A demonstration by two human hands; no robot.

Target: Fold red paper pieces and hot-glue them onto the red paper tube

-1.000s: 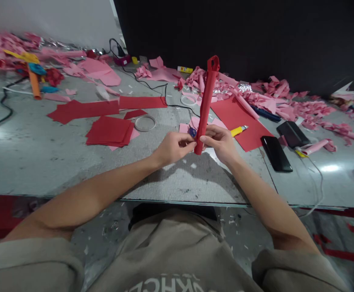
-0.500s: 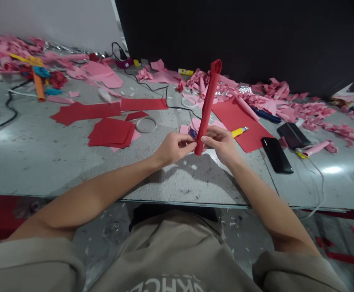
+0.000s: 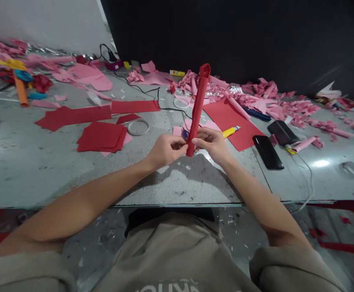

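A long red paper tube (image 3: pixel 199 105) stands nearly upright, leaning a little right, its folded top pointing away from me. My right hand (image 3: pixel 212 144) grips its lower part between thumb and fingers. At the tube's bottom end, my left hand (image 3: pixel 167 150) pinches with thumb and index finger against the paper. Whether a small piece is also between those fingertips is hidden. Just behind the hands lie a small dark blue object (image 3: pixel 185 134) and pink paper scraps. A yellow utility knife (image 3: pixel 231 132) rests right of my right hand on a red paper sheet (image 3: pixel 240 142).
Left of my hands lie stacked red paper squares (image 3: pixel 101 136), red strips (image 3: pixel 134 106) and a tape ring (image 3: pixel 138 127). A black phone (image 3: pixel 268 152) and a dark case (image 3: pixel 282 132) are on the right. Crumpled pink paper (image 3: pixel 262 91) lines the back, with a glue stick (image 3: pixel 177 73).
The view has shifted slightly right, so everything appears further left. Both hands keep their hold on the red tube, which looks almost unchanged.
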